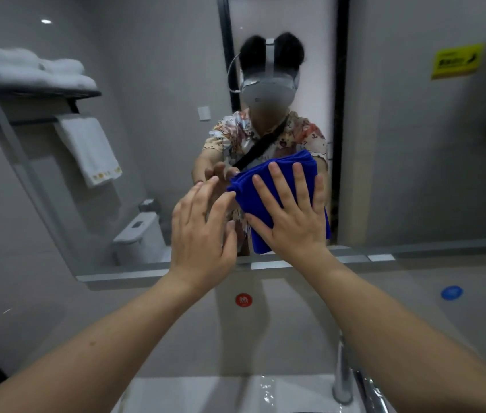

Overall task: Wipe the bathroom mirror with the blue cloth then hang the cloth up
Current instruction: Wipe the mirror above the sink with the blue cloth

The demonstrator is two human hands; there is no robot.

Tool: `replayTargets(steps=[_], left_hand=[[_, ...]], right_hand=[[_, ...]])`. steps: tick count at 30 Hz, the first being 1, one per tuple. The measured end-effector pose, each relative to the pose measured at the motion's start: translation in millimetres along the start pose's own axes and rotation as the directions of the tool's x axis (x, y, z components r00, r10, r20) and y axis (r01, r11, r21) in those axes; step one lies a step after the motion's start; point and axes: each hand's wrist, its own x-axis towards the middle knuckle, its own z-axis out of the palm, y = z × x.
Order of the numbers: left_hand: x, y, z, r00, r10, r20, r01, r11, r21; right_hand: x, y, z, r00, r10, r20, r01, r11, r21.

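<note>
Bathroom mirror [152, 120] being wiped
Blue cloth [244, 192] is pressed flat by the spread right hand [291, 216]; beside it, the left hand [203, 231] is held open, empty.

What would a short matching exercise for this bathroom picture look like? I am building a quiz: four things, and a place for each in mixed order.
Things:
1. blue cloth
2. left hand
3. faucet
4. red sticker

Places:
A. on the wall under the mirror
B. bottom right, over the sink
C. under the right hand
D. beside the cloth

Pairs: 1-C, 2-D, 3-B, 4-A
</note>
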Motion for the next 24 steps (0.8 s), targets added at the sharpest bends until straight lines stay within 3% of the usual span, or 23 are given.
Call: replayTargets(steps=[24], left_hand=[[32, 131, 59, 0.999, 0.014, 0.033, -0.014, 1.000, 0.016]], right_hand=[[-35, 158, -28, 0.998, 0.010, 0.066, -0.009, 1.000, -0.006]])
